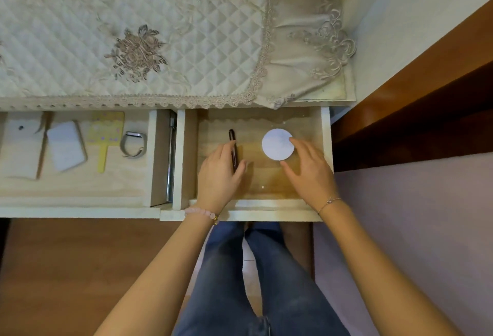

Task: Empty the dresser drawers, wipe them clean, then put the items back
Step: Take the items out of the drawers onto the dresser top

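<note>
Pen (232, 139) in left hand (218, 175), disc (277, 144) nearby

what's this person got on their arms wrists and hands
Both arms are bare, no sleeves. At the left hand sits a pale pink bead bracelet with a small gold piece; at the right hand, a thin chain bracelet. No rings show.

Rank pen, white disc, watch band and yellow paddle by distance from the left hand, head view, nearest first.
1. pen: gripped in the left hand, right drawer.
2. white disc: same drawer, to the hand's right.
3. watch band: left drawer, close to the divider.
4. yellow paddle: left drawer, just beyond the band.
</note>
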Motion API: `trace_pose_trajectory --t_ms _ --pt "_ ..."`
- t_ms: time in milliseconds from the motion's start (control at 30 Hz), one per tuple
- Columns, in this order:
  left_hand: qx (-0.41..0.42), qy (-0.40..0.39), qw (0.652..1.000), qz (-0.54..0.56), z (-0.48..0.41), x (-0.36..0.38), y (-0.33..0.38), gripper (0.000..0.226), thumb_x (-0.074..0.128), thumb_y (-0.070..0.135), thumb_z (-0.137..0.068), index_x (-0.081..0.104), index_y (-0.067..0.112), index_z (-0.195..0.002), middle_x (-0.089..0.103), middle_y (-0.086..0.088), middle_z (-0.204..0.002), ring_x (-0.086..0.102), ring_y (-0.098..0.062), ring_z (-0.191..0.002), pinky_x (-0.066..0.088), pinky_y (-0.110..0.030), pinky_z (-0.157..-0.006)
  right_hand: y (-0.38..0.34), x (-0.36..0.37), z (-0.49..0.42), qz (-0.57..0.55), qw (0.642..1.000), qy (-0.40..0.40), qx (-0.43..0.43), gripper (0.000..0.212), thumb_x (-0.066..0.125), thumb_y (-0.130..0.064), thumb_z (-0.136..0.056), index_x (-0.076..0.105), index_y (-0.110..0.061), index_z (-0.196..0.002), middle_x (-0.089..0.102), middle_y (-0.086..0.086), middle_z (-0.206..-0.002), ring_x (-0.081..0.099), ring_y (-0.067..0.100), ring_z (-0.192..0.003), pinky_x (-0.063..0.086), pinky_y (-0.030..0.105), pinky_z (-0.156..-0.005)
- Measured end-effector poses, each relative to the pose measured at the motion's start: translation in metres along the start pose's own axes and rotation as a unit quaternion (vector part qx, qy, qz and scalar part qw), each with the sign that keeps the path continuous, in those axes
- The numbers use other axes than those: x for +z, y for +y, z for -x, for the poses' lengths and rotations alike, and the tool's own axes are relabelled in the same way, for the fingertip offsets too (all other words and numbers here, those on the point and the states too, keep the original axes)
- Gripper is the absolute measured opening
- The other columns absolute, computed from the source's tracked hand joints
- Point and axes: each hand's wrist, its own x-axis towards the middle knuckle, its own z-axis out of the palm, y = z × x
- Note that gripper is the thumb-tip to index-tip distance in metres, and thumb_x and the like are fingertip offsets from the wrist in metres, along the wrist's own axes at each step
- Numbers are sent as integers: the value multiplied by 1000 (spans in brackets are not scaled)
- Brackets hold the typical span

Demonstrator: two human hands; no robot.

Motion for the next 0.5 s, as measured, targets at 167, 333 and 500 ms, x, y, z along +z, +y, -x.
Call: trace_pose_trajectory --t_ms 167,333,500 --pt "-88 1 996 32 -14 17 -5 42 59 31 -88 48 11 -123 55 -8 -118 54 -24 -105 49 -38 -78 3 18 -23 -41 997 -47 37 66 66 -30 -84 34 -13 -140 37 7 -143 40 26 -128 39 35 -101" --pt "-174 -34 983 39 -27 31 -11 43 63 26 -86 45 7 -119 50 -12 -121 53 -28 -105 45 -36 -79 8 31 -43 -89 988 -37 121 82 75 -34 -74 30 -20 -141 38 5 -141 39 26 -127 39 37 -97" --pt "-202 -34 976 70 -36 39 -16 36 67 23 -84 48 4 -108 54 -13 -112 54 -28 -97 45 -36 -78 17 45 -52 21 989 -56 134 85 76 -41 -69 34 -20 -139 45 9 -133 41 29 -121 36 35 -95"
